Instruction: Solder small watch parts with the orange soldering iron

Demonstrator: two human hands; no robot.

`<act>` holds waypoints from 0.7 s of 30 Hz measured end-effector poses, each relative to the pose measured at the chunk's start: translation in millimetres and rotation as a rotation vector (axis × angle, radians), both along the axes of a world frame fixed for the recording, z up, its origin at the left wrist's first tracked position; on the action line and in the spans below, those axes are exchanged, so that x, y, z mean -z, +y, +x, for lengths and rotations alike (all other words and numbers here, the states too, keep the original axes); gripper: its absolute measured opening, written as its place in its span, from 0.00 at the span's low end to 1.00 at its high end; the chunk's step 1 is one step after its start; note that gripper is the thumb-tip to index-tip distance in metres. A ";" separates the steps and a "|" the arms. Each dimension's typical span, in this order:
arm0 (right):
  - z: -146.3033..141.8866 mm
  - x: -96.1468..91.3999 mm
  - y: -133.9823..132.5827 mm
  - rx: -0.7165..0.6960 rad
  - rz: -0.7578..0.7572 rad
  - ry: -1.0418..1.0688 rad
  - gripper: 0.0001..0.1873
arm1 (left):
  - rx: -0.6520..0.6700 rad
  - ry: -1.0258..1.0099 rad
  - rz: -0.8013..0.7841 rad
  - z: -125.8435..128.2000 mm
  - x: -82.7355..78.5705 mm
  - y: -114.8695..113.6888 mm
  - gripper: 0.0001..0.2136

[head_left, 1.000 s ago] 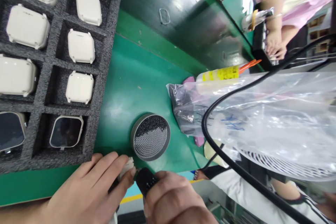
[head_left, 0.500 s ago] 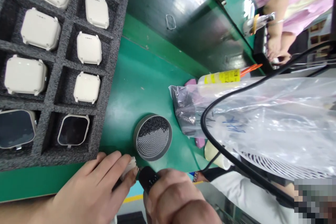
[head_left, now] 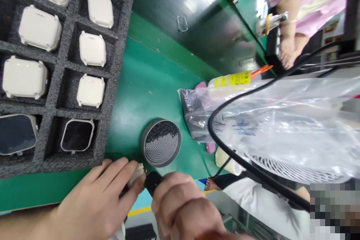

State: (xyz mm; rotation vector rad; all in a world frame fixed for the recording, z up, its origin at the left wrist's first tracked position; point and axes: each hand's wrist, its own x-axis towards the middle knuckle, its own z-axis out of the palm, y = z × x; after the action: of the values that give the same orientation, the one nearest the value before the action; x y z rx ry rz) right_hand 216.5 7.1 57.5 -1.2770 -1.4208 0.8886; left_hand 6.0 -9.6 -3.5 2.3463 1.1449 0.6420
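My left hand [head_left: 97,197] pinches a white watch case [head_left: 138,173] near the table's front edge. Most of that case is hidden by the fingers. My right hand [head_left: 185,204] is wrapped round a black screwdriver [head_left: 153,182], its tip pointing at the case's edge. Just beyond both hands stands a round grey dish [head_left: 161,153] with a dimpled floor, partly covered by tiny dark screws [head_left: 160,131]. To the left, a dark foam tray [head_left: 70,164] carries several white watch cases [head_left: 91,90] back up, and two with dark screens [head_left: 77,135] facing up.
A clear plastic bag [head_left: 270,120] covers the right side, with a black cable [head_left: 215,114] looping across it. Behind lie a yellow-labelled bottle [head_left: 232,79] and a thin frame [head_left: 182,23]. Another person's hands [head_left: 288,54] are at the upper right; a white sleeve [head_left: 253,198] is lower right.
The whole view has shifted slightly, so things appear a little further left and up. Both hands keep their hold, with the screwdriver still against the case's edge.
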 end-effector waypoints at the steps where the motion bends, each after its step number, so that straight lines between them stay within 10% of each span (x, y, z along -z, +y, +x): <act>1: -1.0 -0.6 -0.6 0.005 0.014 -0.004 0.13 | -0.014 -0.001 0.004 0.3 0.9 -1.1 0.18; 9: -17.3 11.8 20.4 0.120 0.360 0.233 0.14 | 0.093 0.025 0.048 -2.3 4.4 -4.2 0.18; 21: -12.3 30.8 9.2 0.080 0.290 0.216 0.24 | 0.012 -0.017 0.014 0.9 2.8 -0.4 0.19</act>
State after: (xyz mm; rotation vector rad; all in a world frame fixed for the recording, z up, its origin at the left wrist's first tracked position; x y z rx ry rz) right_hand 204.3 16.3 26.7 -0.9819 -1.2659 0.7130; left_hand 6.9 -9.9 -6.3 2.3532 1.1217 0.6672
